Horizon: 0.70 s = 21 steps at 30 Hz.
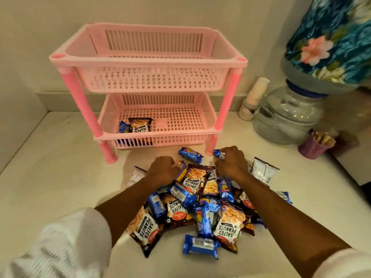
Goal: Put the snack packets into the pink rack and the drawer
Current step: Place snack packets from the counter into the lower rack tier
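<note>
A pink two-tier rack (148, 61) stands at the back of the white counter. Its lower basket (180, 135) holds a salted peanuts packet (139, 125) and a blue biscuit packet (122, 127); the top tier looks empty. A pile of snack packets (200, 207), brown peanut packs and blue biscuit packs, lies in front. My left hand (162, 169) is closed on a packet at the pile's far left edge (181, 171). My right hand (230, 161) grips a small blue packet (218, 153) near the rack's front right leg. One blue packet (189, 154) lies apart. No drawer is in view.
A water dispenser jar (289, 115) with a floral-covered bottle (333, 41) stands at the right. A stack of paper cups (254, 99) leans beside it. A purple cup of sticks (315, 145) sits near the counter's right edge. Walls close the back and left.
</note>
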Motion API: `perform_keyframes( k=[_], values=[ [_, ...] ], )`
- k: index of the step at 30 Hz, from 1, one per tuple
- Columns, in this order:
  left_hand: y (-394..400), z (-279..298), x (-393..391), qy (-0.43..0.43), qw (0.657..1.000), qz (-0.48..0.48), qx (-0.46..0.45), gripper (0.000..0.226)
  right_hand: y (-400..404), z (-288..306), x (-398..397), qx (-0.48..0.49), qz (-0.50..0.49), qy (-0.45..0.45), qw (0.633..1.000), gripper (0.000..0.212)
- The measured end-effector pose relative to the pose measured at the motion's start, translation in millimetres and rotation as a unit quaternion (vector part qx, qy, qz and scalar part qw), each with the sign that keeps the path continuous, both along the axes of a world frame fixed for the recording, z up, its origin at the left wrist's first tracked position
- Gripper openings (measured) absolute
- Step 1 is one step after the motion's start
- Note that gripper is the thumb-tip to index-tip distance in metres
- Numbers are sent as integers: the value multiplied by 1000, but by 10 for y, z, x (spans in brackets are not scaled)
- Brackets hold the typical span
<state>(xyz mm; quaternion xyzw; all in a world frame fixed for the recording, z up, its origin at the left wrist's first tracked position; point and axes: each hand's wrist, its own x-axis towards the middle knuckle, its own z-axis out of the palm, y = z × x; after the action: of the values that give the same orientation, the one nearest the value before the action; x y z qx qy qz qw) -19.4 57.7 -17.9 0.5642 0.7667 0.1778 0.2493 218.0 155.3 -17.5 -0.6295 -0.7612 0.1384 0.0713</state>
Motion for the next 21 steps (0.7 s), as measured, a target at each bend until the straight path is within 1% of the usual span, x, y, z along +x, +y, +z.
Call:
perform_keyframes(
  k=[3,5,7,8,10,12,15,17,21],
  values=[
    [26,-75,93,48,999,-11,-19,37,61,-46,109,-63,53,-39,996,54],
    [44,-116,132,75,997,-6,-23,40,70,-70,160,-76,77,-28,994,53],
    [54,-140,168,101,995,-2,-25,41,51,-99,182,-67,104,-15,992,51],
    [61,-150,193,113,993,0,-28,41,38,-113,181,-58,120,-15,991,49],
    [74,-175,245,126,991,9,-34,42,16,-150,146,-50,157,-23,986,35],
    [68,-196,294,116,992,25,-39,42,8,-201,98,-66,189,-46,979,27],
    [40,-216,360,104,993,40,-40,42,17,-258,66,-80,203,-72,973,30],
    [18,-209,382,89,994,55,-33,39,45,-270,50,-93,197,-58,974,31],
    [-27,-158,419,55,992,110,-2,39,113,-233,39,-146,194,3,970,35]
  ],
)
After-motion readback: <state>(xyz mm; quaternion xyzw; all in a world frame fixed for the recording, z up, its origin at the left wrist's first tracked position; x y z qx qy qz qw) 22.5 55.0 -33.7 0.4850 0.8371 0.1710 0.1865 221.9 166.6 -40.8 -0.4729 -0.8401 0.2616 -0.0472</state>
